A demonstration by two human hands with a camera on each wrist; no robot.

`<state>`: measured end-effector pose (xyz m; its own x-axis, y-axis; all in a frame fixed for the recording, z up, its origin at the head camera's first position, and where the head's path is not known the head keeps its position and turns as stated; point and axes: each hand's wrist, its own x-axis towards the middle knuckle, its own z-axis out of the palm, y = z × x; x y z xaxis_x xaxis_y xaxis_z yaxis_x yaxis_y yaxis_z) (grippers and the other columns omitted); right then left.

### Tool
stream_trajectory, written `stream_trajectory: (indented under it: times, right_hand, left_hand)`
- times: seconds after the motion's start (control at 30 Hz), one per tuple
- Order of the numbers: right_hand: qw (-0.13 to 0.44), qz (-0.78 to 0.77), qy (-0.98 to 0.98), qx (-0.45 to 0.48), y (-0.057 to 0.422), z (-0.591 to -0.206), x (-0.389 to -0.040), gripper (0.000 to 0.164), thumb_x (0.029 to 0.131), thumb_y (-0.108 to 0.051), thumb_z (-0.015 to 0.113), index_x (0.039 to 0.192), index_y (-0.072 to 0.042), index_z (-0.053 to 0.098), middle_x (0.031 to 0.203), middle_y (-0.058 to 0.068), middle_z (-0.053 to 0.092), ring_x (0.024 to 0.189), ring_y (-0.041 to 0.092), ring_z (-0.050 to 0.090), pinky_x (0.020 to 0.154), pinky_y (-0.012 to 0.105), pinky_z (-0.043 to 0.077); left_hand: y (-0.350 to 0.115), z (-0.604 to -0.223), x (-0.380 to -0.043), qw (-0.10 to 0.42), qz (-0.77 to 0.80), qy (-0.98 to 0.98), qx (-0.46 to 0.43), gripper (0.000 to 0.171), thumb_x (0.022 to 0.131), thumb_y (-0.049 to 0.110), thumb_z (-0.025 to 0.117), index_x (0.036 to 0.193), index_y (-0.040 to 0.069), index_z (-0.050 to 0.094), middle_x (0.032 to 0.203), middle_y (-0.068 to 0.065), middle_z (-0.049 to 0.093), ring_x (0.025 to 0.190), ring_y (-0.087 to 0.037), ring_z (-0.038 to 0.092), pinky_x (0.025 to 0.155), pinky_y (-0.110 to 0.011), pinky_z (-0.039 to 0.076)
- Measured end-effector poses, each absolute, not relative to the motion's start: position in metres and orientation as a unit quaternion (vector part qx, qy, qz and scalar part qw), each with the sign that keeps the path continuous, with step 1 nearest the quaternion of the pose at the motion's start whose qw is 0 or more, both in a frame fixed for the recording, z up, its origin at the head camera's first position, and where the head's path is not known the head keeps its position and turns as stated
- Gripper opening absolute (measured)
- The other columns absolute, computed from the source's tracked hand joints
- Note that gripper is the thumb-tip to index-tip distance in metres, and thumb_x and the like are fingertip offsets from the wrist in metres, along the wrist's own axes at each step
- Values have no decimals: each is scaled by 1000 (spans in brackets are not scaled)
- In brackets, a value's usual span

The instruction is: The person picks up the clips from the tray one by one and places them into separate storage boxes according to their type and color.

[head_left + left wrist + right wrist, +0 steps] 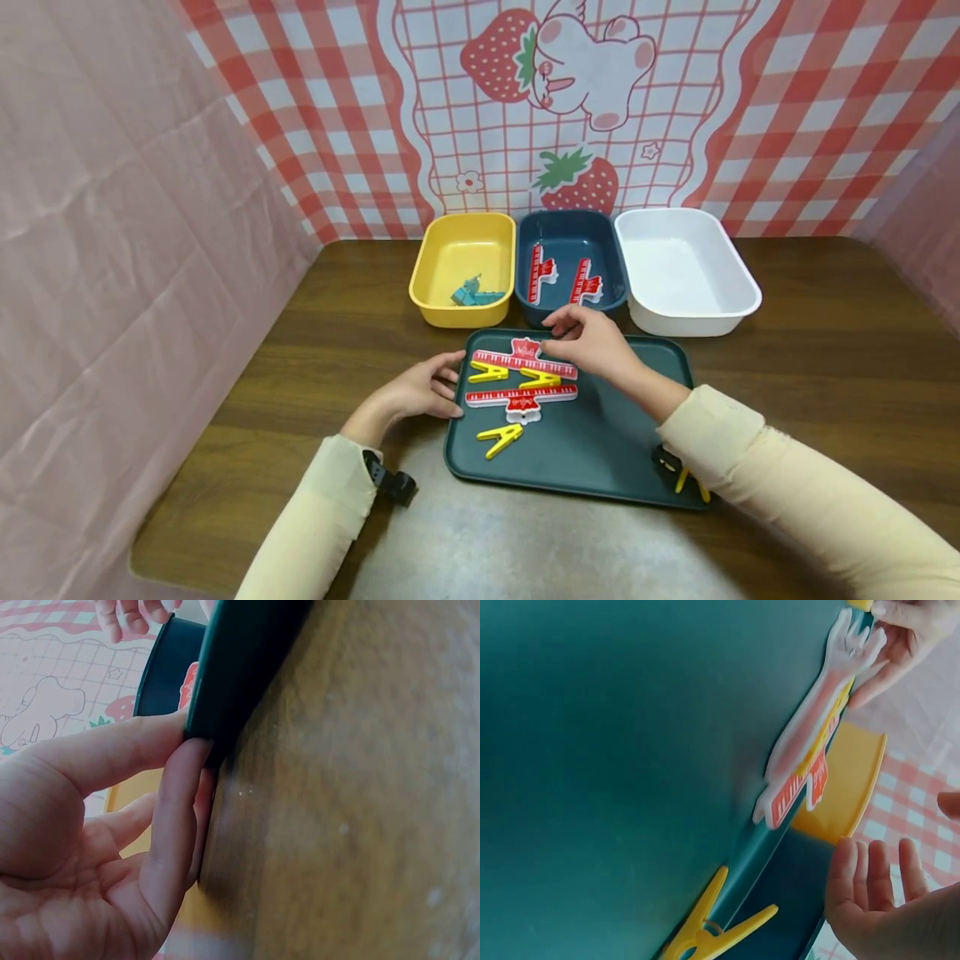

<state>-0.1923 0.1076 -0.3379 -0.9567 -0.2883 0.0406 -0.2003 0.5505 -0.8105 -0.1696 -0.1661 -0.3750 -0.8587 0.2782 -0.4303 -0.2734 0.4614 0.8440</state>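
My left hand (417, 390) pinches the left rim of the dark green tray (600, 454) between thumb and fingers; the left wrist view shows the tray edge (201, 697) in that pinch. My right hand (592, 343) hangs over the tray's far side, just in front of the navy bin, with fingers (855, 862) loosely bent and nothing in them. On the tray lie two red piano-keyboard clips, one farther back (525, 350) and one nearer (522, 405). Yellow clothespins lie around them, one nearest the front (501, 437). Another yellow clothespin (693, 486) is partly hidden by my right sleeve.
Three bins stand in a row behind the tray. The yellow bin (431, 308) holds teal clips (468, 292), the navy bin (573, 223) two red keyboard clips (536, 277), and the white bin (690, 321) stands at right. A checked cloth (330, 125) hangs behind.
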Motion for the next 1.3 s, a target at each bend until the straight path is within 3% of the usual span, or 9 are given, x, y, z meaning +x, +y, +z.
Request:
stream_trajectory:
  times: [0.27, 0.8, 1.1, 1.3]
  right_hand:
    - [105, -416, 886, -176, 103, -344, -182, 38, 77, -21, 75, 107, -2, 62, 89, 9, 60, 77, 24, 53, 62, 31, 46]
    - [178, -319, 899, -243, 92, -356, -171, 38, 69, -26, 82, 100, -12, 65, 89, 4, 55, 84, 21, 48, 67, 32, 45]
    - [161, -233, 926, -250, 81, -359, -167, 47, 66, -28, 83, 109, -16, 68, 103, 3, 54, 97, 24, 43, 81, 49, 39]
    - [130, -207, 931, -272, 76, -362, -167, 43, 66, -26, 84, 104, -11, 71, 96, 2, 55, 89, 21, 44, 77, 38, 41]
  left_hand:
    - [-167, -375, -169, 263, 513, 817, 7, 86, 72, -6, 76, 144, 17, 34, 117, -14, 46, 94, -24, 55, 73, -31, 55]
    - [-167, -376, -169, 261, 517, 815, 10, 87, 72, -6, 76, 144, 17, 34, 117, -13, 46, 94, -24, 55, 74, -32, 55]
    - [-168, -376, -170, 262, 517, 815, 6, 86, 72, -6, 76, 144, 17, 34, 117, -14, 46, 94, -25, 55, 74, -32, 54]
    - [-167, -376, -170, 262, 514, 817, 5, 87, 72, -6, 76, 144, 18, 34, 117, -13, 46, 95, -25, 55, 74, -31, 54]
